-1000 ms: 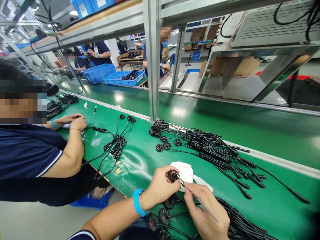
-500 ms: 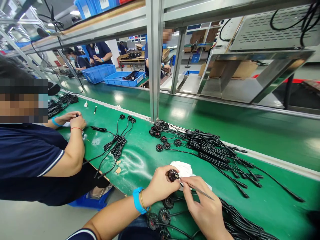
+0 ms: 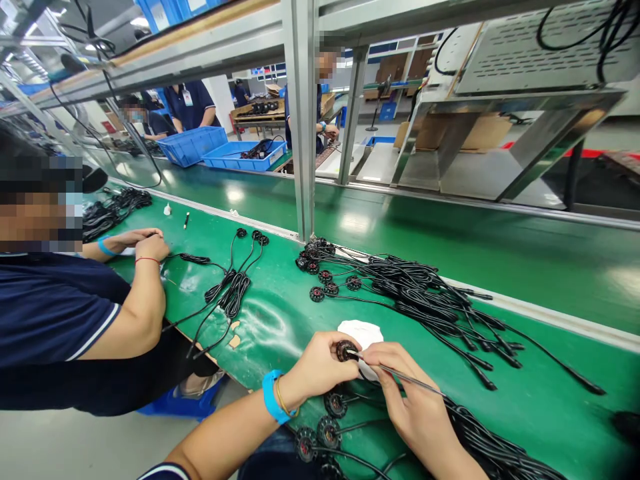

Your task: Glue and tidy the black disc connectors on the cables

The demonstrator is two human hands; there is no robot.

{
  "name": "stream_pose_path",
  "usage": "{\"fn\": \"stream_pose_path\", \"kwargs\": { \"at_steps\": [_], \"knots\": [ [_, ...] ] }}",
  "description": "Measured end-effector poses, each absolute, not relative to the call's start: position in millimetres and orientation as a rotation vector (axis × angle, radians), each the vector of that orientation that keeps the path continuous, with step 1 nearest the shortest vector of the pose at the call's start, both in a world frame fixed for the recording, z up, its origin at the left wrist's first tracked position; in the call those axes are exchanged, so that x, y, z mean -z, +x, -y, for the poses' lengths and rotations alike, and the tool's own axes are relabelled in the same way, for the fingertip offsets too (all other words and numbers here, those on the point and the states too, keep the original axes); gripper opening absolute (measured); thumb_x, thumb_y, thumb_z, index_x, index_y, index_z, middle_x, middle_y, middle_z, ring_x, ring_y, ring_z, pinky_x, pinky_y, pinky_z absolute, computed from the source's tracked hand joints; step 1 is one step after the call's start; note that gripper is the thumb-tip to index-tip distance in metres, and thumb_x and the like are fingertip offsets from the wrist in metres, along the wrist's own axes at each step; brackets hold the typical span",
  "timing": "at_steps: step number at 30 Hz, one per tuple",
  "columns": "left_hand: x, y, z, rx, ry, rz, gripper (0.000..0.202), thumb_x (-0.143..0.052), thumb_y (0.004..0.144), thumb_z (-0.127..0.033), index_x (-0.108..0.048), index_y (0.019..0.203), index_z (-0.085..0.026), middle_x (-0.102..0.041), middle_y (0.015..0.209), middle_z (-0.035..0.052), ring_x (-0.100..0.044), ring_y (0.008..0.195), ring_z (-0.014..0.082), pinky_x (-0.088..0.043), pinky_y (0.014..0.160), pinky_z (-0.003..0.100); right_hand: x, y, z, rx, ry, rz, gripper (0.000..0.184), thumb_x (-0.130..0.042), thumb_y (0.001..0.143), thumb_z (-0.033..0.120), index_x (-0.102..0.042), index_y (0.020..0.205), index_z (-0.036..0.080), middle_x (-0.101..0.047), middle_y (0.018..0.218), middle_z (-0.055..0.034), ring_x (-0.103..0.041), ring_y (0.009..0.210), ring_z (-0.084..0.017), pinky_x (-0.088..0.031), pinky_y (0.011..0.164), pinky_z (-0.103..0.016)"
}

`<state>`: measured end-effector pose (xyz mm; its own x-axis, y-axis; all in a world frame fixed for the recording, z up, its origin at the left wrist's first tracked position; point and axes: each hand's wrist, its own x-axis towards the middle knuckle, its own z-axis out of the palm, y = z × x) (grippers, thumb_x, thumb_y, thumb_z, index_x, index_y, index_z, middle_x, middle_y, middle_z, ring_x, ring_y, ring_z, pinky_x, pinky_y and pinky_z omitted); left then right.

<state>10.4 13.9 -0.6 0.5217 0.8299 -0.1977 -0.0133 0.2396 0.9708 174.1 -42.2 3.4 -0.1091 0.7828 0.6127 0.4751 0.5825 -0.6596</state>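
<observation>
My left hand pinches a small round black part over the green bench. A blue wristband and a thin bangle sit on that wrist. My right hand grips a thin metal tool like a pen, its tip touching the round part. A white cloth lies just behind both hands. Several similar round parts on black cables lie below my hands at the bench's near edge.
A large pile of black cables with round ends lies to the right and behind. A metal post rises mid-bench. A person in a dark shirt works at the left beside coiled cables. Blue bins stand farther back.
My right hand has turned so the metal tool now lies flatter, pointing right. The white cloth is more covered by my hands. The view shifted slightly.
</observation>
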Motion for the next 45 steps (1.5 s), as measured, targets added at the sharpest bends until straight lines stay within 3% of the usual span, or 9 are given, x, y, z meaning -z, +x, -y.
{"fn": "stream_pose_path", "kwargs": {
  "at_steps": [10,15,20,27,33,35,39,45],
  "knots": [
    [-2,10,-15,-0.664,1.217,-0.838,0.022,-0.067,0.060,-0.006,-0.073,0.081,-0.009,-0.056,0.066,-0.0028,-0.044,0.063,0.0093,-0.034,0.058,0.021,0,177,42,-0.430,-1.011,1.837,0.030,-0.045,0.094,0.003,-0.058,0.108,0.025,-0.064,0.098,-0.0042,-0.065,0.094,-0.012,-0.054,0.082,-0.022],
    [2,7,-14,-0.644,1.271,-0.870,0.022,-0.066,0.059,-0.007,-0.070,0.080,-0.010,-0.054,0.065,-0.0038,-0.042,0.063,0.0093,-0.034,0.057,0.020,-7,185,45,-0.464,-1.069,2.076,0.030,-0.041,0.096,0.005,-0.058,0.112,0.024,-0.066,0.109,-0.0061,-0.065,0.104,-0.014,-0.054,0.087,-0.025],
    [8,5,-11,-0.654,1.455,-0.889,0.022,-0.068,0.060,-0.010,-0.071,0.082,-0.012,-0.060,0.073,-0.0010,-0.049,0.071,0.0132,-0.040,0.063,0.022,-18,177,42,-0.244,-1.112,2.288,0.022,-0.041,0.099,0.016,-0.062,0.101,0.022,-0.068,0.097,-0.0053,-0.066,0.087,-0.016,-0.055,0.074,-0.028],
    [0,12,-13,-0.640,1.295,-0.934,0.032,-0.064,0.062,-0.008,-0.070,0.093,-0.009,-0.051,0.066,-0.0036,-0.040,0.058,0.0080,-0.031,0.052,0.020,-18,190,46,-0.326,-1.110,1.786,0.017,-0.050,0.097,0.014,-0.063,0.102,0.023,-0.067,0.098,-0.0046,-0.068,0.091,-0.014,-0.057,0.078,-0.023],
    [0,12,-13,-0.694,1.238,-0.956,0.033,-0.066,0.063,-0.011,-0.069,0.096,-0.009,-0.048,0.066,-0.0037,-0.037,0.057,0.0077,-0.030,0.052,0.021,-6,196,56,-0.268,-1.328,1.414,0.008,-0.059,0.095,0.023,-0.066,0.097,0.023,-0.070,0.094,-0.0018,-0.071,0.073,-0.013,-0.060,0.065,-0.022],
    [0,12,-13,-0.699,1.247,-0.977,0.033,-0.066,0.064,-0.012,-0.069,0.096,-0.009,-0.047,0.066,-0.0040,-0.036,0.056,0.0076,-0.030,0.051,0.021,-5,189,57,-0.196,-1.336,1.462,0.007,-0.061,0.094,0.025,-0.067,0.098,0.023,-0.071,0.092,-0.0015,-0.072,0.074,-0.014,-0.060,0.070,-0.023],
    [-1,13,-12,-0.703,1.295,-1.029,0.032,-0.066,0.064,-0.011,-0.069,0.096,-0.010,-0.046,0.063,-0.0050,-0.035,0.056,0.0079,-0.031,0.051,0.021,-5,175,57,-0.018,-1.220,1.594,0.010,-0.063,0.091,0.017,-0.066,0.100,0.021,-0.073,0.091,-0.0028,-0.072,0.083,-0.017,-0.060,0.081,-0.028],
    [-3,15,-8,-0.768,1.396,-1.134,0.030,-0.068,0.066,-0.012,-0.071,0.096,-0.012,-0.055,0.070,-0.0017,-0.044,0.057,0.0093,-0.039,0.053,0.021,7,163,60,0.137,-1.150,1.707,0.026,-0.068,0.084,0.004,-0.063,0.107,0.017,-0.073,0.090,-0.0047,-0.072,0.081,-0.017,-0.059,0.079,-0.029]
  ]
}}
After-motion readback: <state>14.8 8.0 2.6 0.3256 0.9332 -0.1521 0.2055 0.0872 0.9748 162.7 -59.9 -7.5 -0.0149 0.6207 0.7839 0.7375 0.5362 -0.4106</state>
